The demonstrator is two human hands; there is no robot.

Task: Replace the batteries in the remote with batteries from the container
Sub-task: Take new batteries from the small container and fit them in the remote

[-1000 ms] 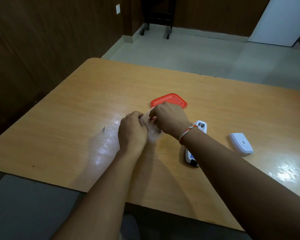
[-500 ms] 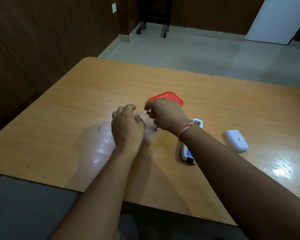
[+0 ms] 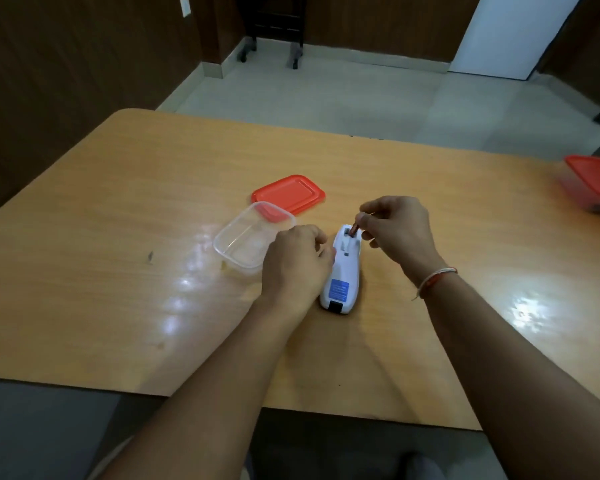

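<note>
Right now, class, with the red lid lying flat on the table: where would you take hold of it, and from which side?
Pinch the red lid at its far right corner, coming from above and from the right. It lies flat, so only the raised rim offers a hold, and its near-left corner is covered by the clear container, probably blocking fingers there.

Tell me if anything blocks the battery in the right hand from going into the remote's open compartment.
Nothing visible does. The right hand pinches the battery right over the open compartment of the remote; the left hand sits beside the remote, clear of the bay.
</note>
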